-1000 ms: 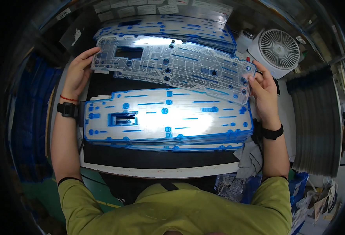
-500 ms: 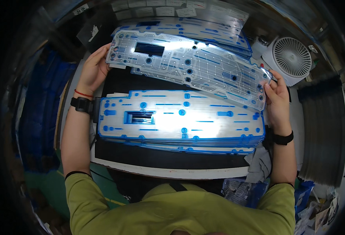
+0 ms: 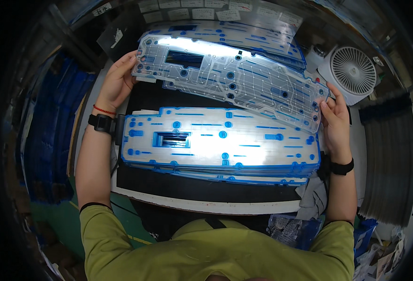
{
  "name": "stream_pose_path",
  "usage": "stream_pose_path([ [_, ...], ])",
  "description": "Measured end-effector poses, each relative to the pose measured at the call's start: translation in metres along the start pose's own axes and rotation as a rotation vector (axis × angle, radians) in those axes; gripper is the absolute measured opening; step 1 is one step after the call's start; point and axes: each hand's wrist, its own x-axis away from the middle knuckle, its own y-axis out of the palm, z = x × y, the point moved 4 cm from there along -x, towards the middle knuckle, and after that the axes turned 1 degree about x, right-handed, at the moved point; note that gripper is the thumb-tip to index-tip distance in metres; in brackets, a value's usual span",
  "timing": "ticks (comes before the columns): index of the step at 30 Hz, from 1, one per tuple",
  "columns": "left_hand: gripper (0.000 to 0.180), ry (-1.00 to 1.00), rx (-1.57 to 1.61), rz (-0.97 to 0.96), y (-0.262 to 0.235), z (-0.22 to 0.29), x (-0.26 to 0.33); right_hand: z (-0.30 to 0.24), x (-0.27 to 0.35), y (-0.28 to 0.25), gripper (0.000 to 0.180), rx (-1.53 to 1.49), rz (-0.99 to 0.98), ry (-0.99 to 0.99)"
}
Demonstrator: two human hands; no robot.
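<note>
Between my hands a clear flexible circuit sheet, printed with fine silvery traces and cut with a rectangular window, is held tilted, its left end farther away than its right. My left hand pinches its left end. At the right end, my right hand grips the edge between thumb and fingers. Nearer to me lies a stack of whitish sheets with blue edges, cut with matching slots and holes. Behind the held sheet rests another pile of blue-edged sheets, partly covered by it.
A white desk fan stands at the back right, next to a small bottle. A grey cloth hangs at the table's front right corner. Tall stacks of sheets stand on the right, blue ones on the left.
The whole view has shifted slightly, with the scene sitting a little farther right. Both hands keep hold of the circuit sheet, which stays almost at the same tilt above the stack.
</note>
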Motion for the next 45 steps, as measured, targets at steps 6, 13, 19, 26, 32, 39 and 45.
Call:
stream_pose_path([
  [6,0.032,0.008,0.000,0.018,-0.001,0.001,0.001,0.001,0.000,0.001,0.050,0.005,-0.020,-0.002],
  [13,0.045,-0.016,0.022,-0.017,0.007,0.004,0.002,-0.001,0.001,0.001,0.047,0.047,-0.007,0.008],
  [19,0.051,-0.021,0.013,-0.046,0.006,0.004,0.003,-0.001,0.000,0.004,0.047,0.012,-0.003,0.008],
  [26,0.036,-0.081,-0.215,0.063,0.002,0.001,0.003,-0.001,0.001,0.003,0.048,-0.030,-0.051,0.000],
  [32,0.030,-0.060,-0.103,0.075,-0.001,-0.002,0.000,0.001,0.000,-0.001,0.049,-0.089,-0.075,-0.028],
  [39,0.043,0.032,0.097,0.134,-0.010,0.003,-0.002,0.001,-0.001,-0.005,0.043,0.111,-0.045,-0.030],
  [45,0.045,0.023,-0.021,0.128,0.002,0.008,0.000,-0.003,0.008,0.014,0.032,0.663,-0.352,-0.125],
])
